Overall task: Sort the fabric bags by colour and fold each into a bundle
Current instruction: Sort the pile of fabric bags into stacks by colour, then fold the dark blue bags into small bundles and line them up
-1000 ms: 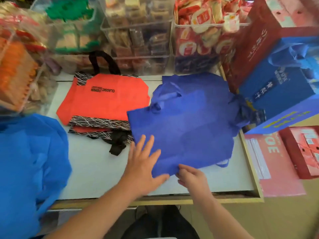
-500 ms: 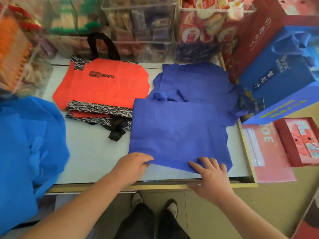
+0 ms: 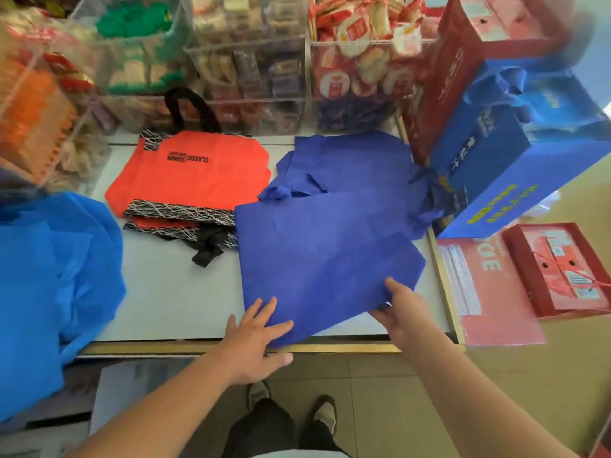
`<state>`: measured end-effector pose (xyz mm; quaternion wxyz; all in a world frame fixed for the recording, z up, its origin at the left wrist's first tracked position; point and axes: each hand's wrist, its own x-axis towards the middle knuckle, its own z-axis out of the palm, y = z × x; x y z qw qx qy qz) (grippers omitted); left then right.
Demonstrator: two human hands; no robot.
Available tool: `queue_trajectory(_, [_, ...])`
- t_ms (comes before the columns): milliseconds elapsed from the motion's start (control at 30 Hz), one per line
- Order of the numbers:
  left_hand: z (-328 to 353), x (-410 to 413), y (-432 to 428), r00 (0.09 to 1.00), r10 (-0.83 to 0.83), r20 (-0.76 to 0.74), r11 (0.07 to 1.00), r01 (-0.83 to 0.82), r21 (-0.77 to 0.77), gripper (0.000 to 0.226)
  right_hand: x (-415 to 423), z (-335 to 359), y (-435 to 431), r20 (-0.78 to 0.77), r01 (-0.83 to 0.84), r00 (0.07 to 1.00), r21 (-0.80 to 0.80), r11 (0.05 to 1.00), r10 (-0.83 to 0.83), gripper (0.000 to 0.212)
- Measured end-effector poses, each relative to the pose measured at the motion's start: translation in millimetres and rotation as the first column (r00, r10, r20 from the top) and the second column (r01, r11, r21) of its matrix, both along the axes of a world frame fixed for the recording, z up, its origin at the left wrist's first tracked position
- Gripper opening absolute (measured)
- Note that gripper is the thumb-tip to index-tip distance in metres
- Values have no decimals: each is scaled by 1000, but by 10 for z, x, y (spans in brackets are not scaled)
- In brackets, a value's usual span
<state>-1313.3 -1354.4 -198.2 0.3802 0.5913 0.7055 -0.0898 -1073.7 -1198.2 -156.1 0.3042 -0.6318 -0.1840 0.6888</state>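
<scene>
Dark blue bag point(image 3: 317, 259) lies flat on the counter point(image 3: 165, 292), in the front right part, its near edge at the counter's front edge. Left hand point(image 3: 261, 338): fingers straight and spread, pressing the bag's near left corner; nothing gripped. Right hand point(image 3: 400, 312): pinches the bag's near right corner, thumb on top, and that corner is raised off the counter. Second dark blue bag point(image 3: 350, 163) lies behind the first, toward the back right corner, partly overlapped by it. Orange-red bag point(image 3: 198, 173) with black handles lies at back left, apart from the blue ones. Light blue fabric point(image 3: 49, 276) drapes over the counter's left edge. Clear bins point(image 3: 248, 61) stand along the back edge.
</scene>
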Motion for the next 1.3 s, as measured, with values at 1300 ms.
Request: queue_trajectory(1300, [1107, -791, 144, 945, 208, -251, 613, 74, 786, 37, -40, 335, 95, 964, -963, 35, -38, -266, -263, 64])
